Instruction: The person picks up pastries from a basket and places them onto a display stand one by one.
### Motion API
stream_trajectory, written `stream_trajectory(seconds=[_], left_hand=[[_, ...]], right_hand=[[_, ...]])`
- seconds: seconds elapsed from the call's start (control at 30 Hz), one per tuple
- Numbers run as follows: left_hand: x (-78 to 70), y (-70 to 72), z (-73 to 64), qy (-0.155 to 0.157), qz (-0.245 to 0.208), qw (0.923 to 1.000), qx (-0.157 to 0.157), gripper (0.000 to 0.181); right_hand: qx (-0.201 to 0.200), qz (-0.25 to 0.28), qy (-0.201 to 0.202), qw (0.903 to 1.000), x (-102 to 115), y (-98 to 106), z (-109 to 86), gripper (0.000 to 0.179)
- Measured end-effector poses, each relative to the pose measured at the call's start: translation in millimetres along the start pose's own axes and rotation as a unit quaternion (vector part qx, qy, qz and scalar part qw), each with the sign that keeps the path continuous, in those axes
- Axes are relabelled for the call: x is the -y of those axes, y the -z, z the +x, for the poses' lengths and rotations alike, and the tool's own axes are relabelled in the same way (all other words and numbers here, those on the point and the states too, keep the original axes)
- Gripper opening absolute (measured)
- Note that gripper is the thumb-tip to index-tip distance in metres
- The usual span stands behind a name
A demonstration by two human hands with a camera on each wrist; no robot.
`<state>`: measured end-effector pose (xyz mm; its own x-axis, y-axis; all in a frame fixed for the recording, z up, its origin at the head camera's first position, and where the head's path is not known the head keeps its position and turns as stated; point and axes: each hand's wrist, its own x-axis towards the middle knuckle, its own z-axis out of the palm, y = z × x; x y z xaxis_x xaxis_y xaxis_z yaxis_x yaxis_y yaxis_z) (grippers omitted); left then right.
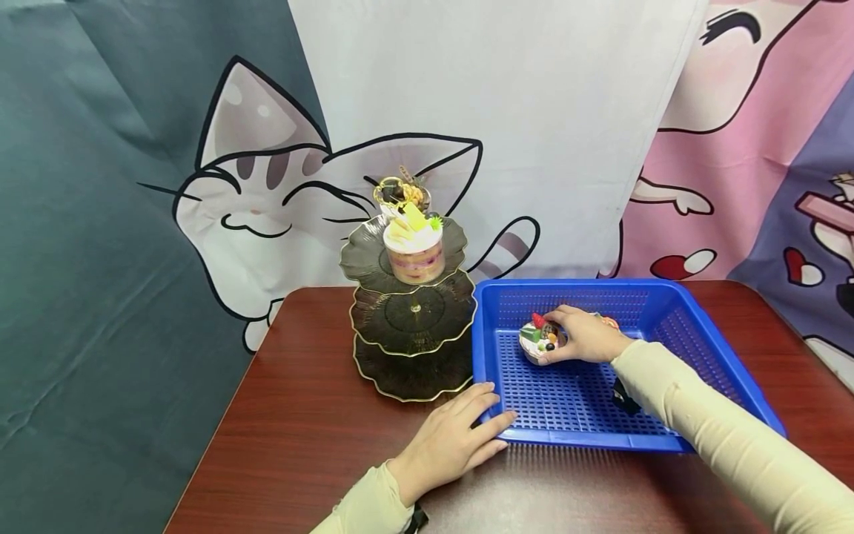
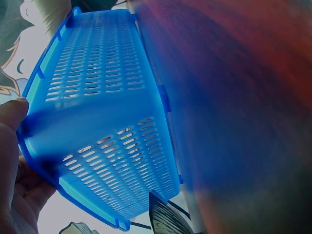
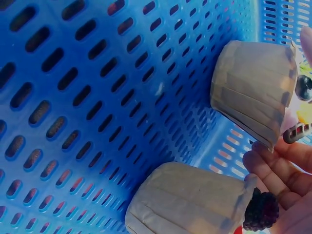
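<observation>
Brown table point(image 1: 287, 423); left hand point(image 1: 450, 439) touching basket point(image 1: 587, 439), right hand point(image 1: 587, 336) apparently gripping cupcake point(image 1: 532, 347).

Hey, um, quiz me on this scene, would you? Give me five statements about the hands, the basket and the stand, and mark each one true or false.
1. The right hand holds a cupcake inside the blue basket. True.

2. A dessert cup with yellow pieces on it stands on the top tier of the tiered stand. True.

3. In the head view, the tiered stand is to the right of the blue basket. False: it is to the left.

4. The left hand touches the near left corner of the blue basket. True.

5. The blue basket holds only one cupcake. False: the right wrist view shows a second cupcake in it.
</observation>
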<state>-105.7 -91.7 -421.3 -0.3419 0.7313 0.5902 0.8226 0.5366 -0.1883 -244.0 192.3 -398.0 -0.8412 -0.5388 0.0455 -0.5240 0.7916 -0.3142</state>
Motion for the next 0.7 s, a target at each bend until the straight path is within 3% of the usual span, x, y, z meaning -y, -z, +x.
stream_trajectory(seconds=[0.33, 0.7], left_hand=[[0.1, -0.4, -0.2, 0.0, -0.001, 1.0, -0.004, 0.032], [-0.1, 0.1, 0.5, -0.003, 0.0, 1.0, -0.004, 0.033]], right_hand=[[-0.01, -0.022, 0.026, 0.9994, -1.1, -4.6, 2.0, 0.077], [-0.011, -0.016, 0.009, 0.9998, 0.9, -4.9, 1.9, 0.074]])
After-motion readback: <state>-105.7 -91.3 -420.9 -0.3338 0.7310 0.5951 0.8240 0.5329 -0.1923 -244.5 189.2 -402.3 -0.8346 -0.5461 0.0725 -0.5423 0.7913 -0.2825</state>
